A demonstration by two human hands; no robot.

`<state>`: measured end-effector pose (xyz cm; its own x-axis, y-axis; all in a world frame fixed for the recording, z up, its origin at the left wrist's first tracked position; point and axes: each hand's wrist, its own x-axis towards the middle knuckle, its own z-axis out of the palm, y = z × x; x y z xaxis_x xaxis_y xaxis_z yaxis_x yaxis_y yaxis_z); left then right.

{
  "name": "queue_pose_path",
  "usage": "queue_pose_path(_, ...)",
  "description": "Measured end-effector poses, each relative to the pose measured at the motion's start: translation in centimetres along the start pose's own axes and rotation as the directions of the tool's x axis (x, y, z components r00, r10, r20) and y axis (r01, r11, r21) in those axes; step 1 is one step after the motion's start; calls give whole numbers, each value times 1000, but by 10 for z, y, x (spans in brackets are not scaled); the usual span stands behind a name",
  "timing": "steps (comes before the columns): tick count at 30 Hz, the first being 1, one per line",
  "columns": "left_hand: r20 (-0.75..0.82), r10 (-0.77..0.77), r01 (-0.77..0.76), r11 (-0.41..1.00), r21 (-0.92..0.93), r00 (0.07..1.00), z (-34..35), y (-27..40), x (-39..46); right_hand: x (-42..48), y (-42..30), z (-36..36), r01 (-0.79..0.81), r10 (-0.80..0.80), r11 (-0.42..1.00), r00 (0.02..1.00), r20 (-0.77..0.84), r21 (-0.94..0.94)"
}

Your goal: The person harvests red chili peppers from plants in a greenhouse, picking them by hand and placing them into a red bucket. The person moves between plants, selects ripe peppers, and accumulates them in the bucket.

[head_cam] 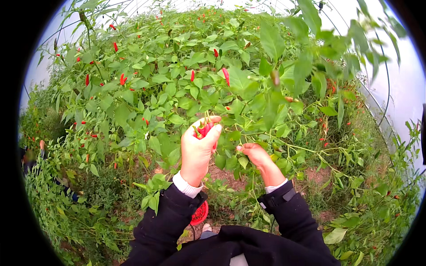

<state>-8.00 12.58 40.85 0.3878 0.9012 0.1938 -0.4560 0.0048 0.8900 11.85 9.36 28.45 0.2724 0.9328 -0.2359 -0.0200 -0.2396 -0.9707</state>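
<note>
Several red chili peppers (204, 129) with green stems lie in my left hand (198, 146), its fingers closed round them. To the right and slightly lower, my right hand (258, 157) is at the leaves and thin stems of a chili plant, thumb and forefinger together; whether something small is pinched between them cannot be told. A red chili (226, 77) hangs above my hands, with another red chili (192, 75) to its left. Below my left wrist, a red bucket (207, 212) holds many red chilies and is partly hidden by my sleeve.
Dense chili plants (159, 78) with scattered red fruit spread ahead and to both sides. A long branch (303, 148) reaches right from near my right hand. Blurred leaves hang close at the upper right. A person (30, 163) is partly hidden at the far left. Curved greenhouse ribs (386, 73) stand at the right.
</note>
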Motion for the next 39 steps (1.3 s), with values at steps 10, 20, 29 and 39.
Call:
queue_pose_path(10, 494, 300, -513, 770, 380, 816, 82, -12, 5, -26, -18, 30, 510, -514, 805, 855, -72, 305)
queue_pose_path(20, 633, 220, -569, 707, 421, 742, 91, -46, -5, 3, 32, -5, 434, -430, 897, 901, -65, 85)
queue_pose_path(29, 279, 302, -393, 840, 375, 912, 85, -41, 14, -1, 64, -30, 463, -463, 886, 886, -36, -19)
queue_pose_path(39, 644, 79, -584, 518, 625, 760, 71, -95, -50, -80, 90, -58, 465, -463, 810, 881, -98, 357)
